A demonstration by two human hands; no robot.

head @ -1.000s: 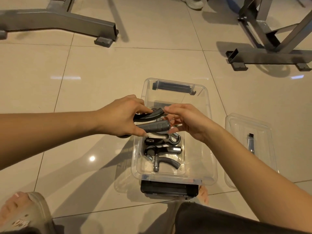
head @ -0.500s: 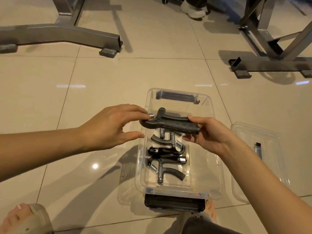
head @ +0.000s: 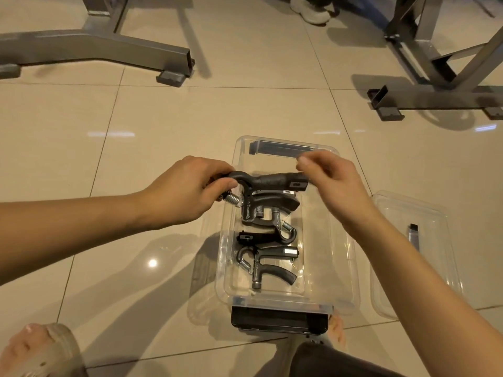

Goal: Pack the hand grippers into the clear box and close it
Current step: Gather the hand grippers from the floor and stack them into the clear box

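Black hand gripper (head: 272, 180) above clear box (head: 330, 254), left grip (head: 185, 191) pinching hook, right grip (head: 334, 183) (knuckles up) pinching handle

Beige tiled floor (head: 245, 110) with left metal frame (head: 109, 49), right metal frame (head: 441, 97), white sneaker (head: 310, 12) beyond.

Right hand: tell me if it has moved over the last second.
Yes. Against the clear box, the right hand has shifted towards the far latch, gripping the hand gripper.
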